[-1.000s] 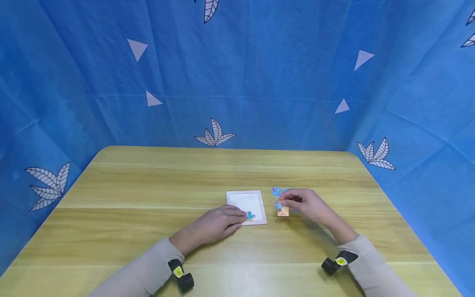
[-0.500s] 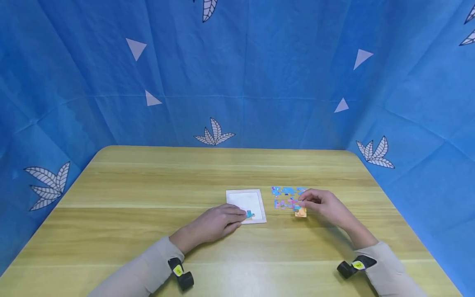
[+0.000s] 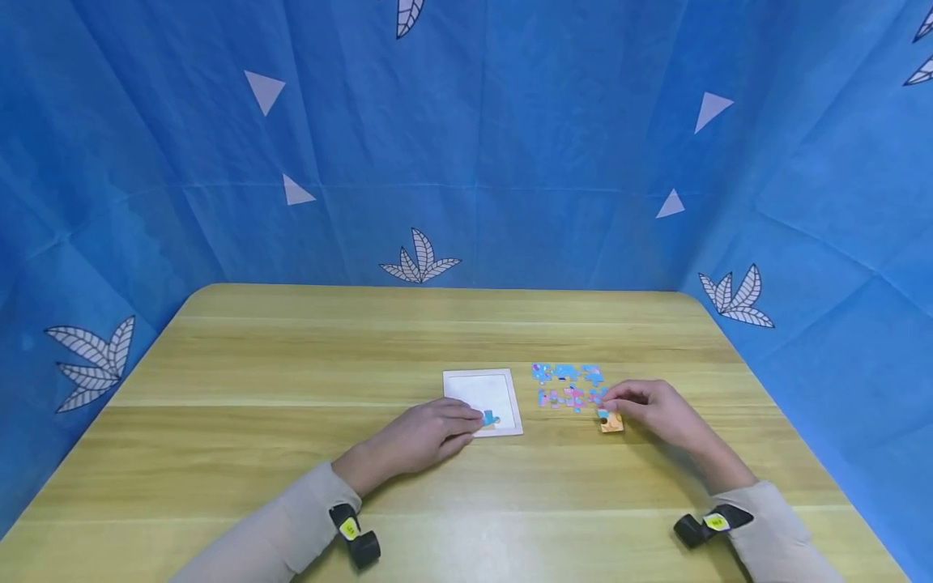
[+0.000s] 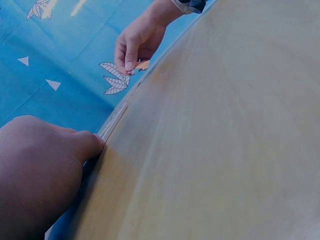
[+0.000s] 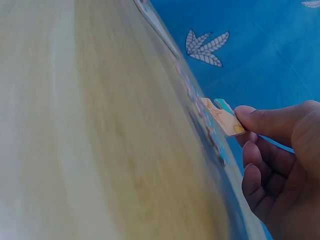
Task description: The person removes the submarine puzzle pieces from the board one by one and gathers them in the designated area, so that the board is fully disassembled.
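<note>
A square white puzzle tray (image 3: 516, 409) lies on the wooden table in the head view. My left hand (image 3: 426, 437) rests on its near left corner, fingers extended over the border. Beside those fingertips, a teal and tan puzzle piece (image 3: 491, 419) lies inside the tray, partly covered by the hand. To the right, my right hand (image 3: 659, 411) pinches an orange and teal jigsaw piece (image 3: 611, 422) between thumb and fingers. In the right wrist view that jigsaw piece (image 5: 223, 119) is tilted and its straight edges show.
Two rows of loose blue and pink puzzle pieces (image 3: 565, 372) lie between the tray and my right hand. The wooden table (image 3: 291, 348) reaches back to a blue cloth backdrop (image 3: 547, 146) printed with leaves and triangles.
My right hand has moved rightward with the orange piece, past the loose pieces, which are now uncovered. The left hand stays on the tray.
</note>
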Motion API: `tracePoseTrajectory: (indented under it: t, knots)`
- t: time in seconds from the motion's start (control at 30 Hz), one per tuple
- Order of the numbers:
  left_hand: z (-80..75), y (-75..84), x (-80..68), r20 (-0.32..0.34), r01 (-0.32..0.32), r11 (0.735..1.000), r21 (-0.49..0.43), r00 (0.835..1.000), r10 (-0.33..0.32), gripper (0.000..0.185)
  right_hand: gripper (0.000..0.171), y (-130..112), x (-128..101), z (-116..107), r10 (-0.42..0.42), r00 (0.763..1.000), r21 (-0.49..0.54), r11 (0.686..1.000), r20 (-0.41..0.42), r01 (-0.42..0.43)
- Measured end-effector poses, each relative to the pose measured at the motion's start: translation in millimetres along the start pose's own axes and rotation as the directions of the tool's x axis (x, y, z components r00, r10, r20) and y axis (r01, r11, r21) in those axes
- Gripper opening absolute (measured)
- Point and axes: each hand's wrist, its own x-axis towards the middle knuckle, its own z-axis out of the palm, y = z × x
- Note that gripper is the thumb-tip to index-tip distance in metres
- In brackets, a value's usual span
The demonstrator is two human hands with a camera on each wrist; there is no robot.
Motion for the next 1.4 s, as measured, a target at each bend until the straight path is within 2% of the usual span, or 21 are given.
tracePoseTrajectory:
  t: [0.33,0.53,0.87,1.17,1.4]
  knots:
    - [-2.5,0.0,0.6,0.004,0.008,1.000,-0.004,1.000,-0.008,0.033,0.018,9,-2,-1,0.035,0.999,-0.007,0.999,0.017,-0.035]
    - [-3.3,-0.4,0.3,0.004,0.012,1.000,-0.001,1.000,-0.012,0.033,0.017,10,-1,0,0.028,0.999,-0.009,1.000,0.020,-0.028]
    - [-4.2,0.2,-1.5,0.022,0.024,1.000,0.002,0.999,-0.024,0.034,0.019,8,1,5,0.021,1.000,-0.044,0.999,-0.011,-0.022]
    - [-4.8,-0.2,-1.2,0.035,0.012,1.000,0.020,0.999,-0.013,0.035,0.018,12,2,5,0.010,1.000,-0.068,0.998,-0.026,-0.012]
    - [-2.3,-0.8,-0.3,0.026,-0.007,0.999,0.033,1.000,0.006,0.035,0.020,2,1,5,0.003,0.999,-0.068,0.998,-0.033,-0.005]
